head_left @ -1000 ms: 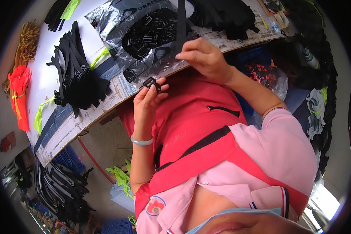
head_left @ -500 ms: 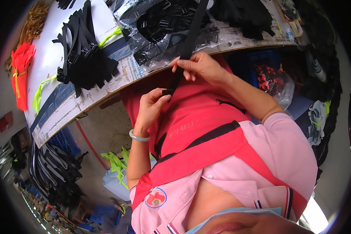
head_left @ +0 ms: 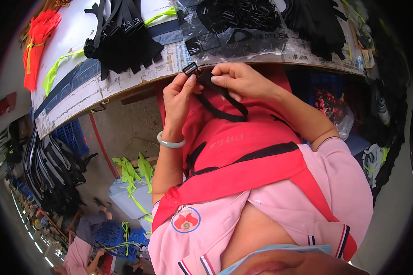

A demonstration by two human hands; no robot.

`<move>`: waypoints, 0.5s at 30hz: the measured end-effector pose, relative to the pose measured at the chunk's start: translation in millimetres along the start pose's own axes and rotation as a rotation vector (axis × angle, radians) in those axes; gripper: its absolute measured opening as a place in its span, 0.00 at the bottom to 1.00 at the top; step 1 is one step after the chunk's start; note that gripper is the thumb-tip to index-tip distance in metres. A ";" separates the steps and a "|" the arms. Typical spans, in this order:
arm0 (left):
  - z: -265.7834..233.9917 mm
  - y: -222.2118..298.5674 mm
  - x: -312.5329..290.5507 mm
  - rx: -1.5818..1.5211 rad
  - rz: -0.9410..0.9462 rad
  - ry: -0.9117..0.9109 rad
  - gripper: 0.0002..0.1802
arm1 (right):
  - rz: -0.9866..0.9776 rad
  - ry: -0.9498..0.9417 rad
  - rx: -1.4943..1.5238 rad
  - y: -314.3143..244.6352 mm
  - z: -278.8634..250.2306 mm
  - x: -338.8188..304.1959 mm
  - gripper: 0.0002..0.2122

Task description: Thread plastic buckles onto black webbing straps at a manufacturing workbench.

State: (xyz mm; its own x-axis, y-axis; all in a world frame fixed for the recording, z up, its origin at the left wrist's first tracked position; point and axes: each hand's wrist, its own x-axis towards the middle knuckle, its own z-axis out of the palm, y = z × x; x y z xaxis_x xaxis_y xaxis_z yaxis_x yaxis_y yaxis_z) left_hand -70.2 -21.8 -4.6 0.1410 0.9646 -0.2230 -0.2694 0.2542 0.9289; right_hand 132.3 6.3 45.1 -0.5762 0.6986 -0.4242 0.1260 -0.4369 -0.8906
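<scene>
Black buckle (head_left: pixel 190 69), pinched in left hand (head_left: pixel 177 97), may slip if right hand (head_left: pixel 244 82), at its three o'clock, pulls the gripped strap (head_left: pixel 234 118).

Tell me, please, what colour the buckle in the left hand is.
The buckle in the left hand is black, best seen in the head view.
</scene>
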 end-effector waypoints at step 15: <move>8.9 -16.1 -4.1 0.697 0.576 0.155 0.15 | -0.129 0.163 0.293 21.5 10.6 26.0 0.10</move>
State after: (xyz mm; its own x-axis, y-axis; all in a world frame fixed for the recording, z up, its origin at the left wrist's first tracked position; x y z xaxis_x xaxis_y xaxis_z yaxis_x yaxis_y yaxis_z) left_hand -58.0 -30.5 -16.0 0.0200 0.9403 0.3397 0.3847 -0.3208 0.8655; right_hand 111.5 9.1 16.6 -0.4334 0.8291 -0.3532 -0.1892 -0.4669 -0.8638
